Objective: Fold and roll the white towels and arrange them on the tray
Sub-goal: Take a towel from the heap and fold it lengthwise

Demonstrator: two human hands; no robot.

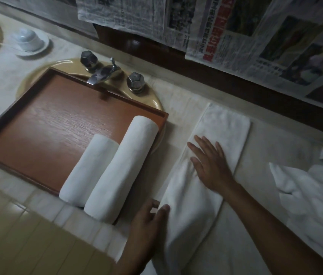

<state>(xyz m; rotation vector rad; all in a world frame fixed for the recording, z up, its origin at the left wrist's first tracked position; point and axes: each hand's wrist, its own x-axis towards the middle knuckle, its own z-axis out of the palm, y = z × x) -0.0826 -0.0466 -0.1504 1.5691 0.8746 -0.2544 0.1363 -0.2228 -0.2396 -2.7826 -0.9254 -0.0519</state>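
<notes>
A brown wooden tray (43, 124) lies across a yellow sink. Two rolled white towels lie side by side on its right part: a shorter roll (88, 169) and a longer roll (122, 167). To the right of the tray, a white towel (224, 132) folded into a long strip lies on the counter. My right hand (210, 163) presses flat on the middle of the strip, fingers straight. My left hand (149, 217) grips the strip's near left edge, thumb on top.
A chrome tap (102, 73) with two knobs overhangs the tray's far edge. A white cup on a saucer (30, 41) stands at the far left. A heap of unfolded white towels (315, 197) lies at the right. Newspaper sheets (256, 40) hang on the wall behind.
</notes>
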